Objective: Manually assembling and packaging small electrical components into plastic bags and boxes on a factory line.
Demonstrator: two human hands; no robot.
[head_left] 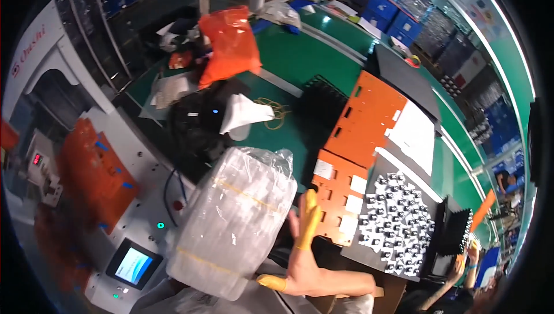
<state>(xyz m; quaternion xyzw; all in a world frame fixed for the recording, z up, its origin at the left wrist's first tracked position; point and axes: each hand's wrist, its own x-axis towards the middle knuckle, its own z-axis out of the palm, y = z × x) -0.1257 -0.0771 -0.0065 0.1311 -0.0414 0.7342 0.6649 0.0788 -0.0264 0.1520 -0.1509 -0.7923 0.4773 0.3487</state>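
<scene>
A clear plastic bag wraps a pale, block-shaped bundle (pixel 236 221) with yellow bands across it, tilted in front of me at the lower middle. Beside its right edge is my right hand (pixel 301 265), with yellow covers on some fingertips. Its fingers stretch upward and the thumb points left toward the bundle's near corner; whether they touch it I cannot tell. My left hand is not visible. Just right of my fingers lies an orange panel (pixel 340 195) with slots and white labels, and another orange panel (pixel 369 118) lies beyond it.
To the left stands a white machine with a small screen (pixel 134 264) and orange sheets (pixel 95 169). A dark board holds many small black-and-white parts (pixel 398 221). Farther off are an orange bag (pixel 231 43) and white cloth (pixel 242 112). A co-worker's arms (pixel 456 273) show at lower right.
</scene>
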